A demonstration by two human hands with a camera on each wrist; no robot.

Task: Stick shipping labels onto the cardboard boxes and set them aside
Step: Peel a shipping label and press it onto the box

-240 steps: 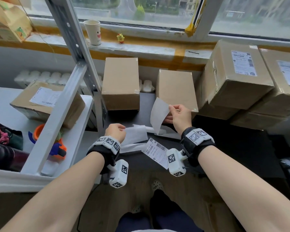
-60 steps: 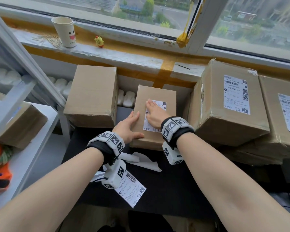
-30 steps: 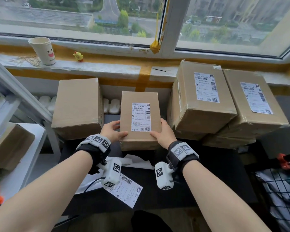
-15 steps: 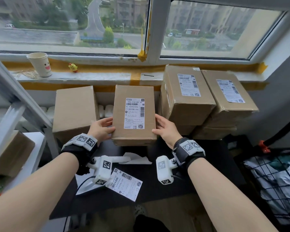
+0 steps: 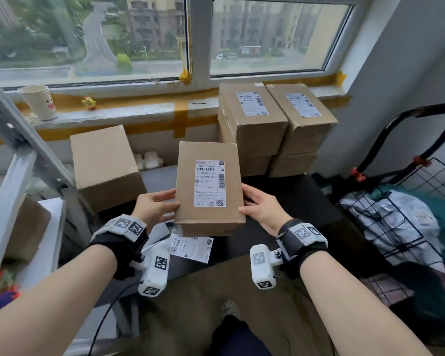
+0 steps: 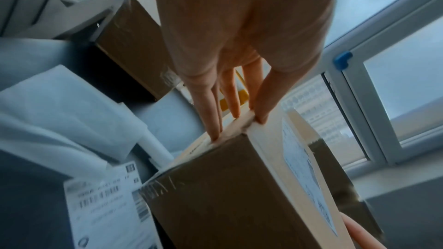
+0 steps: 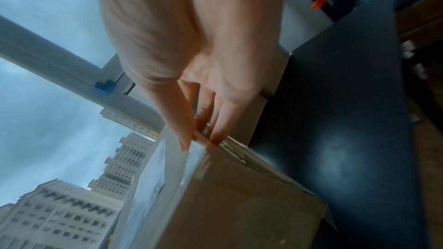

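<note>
Held off the black table between both hands: a labelled cardboard box, white shipping label facing up. Left hand clasped on its left edge, thumb on top, fingers reaching underneath. Right hand gripped on the right edge likewise, fingers below. Lifted in front of an unlabelled box at left and the labelled stack at right by the window. Below, loose label lying flat, beside pale sheets, possibly peeled backing, too blurred to confirm.
</note>
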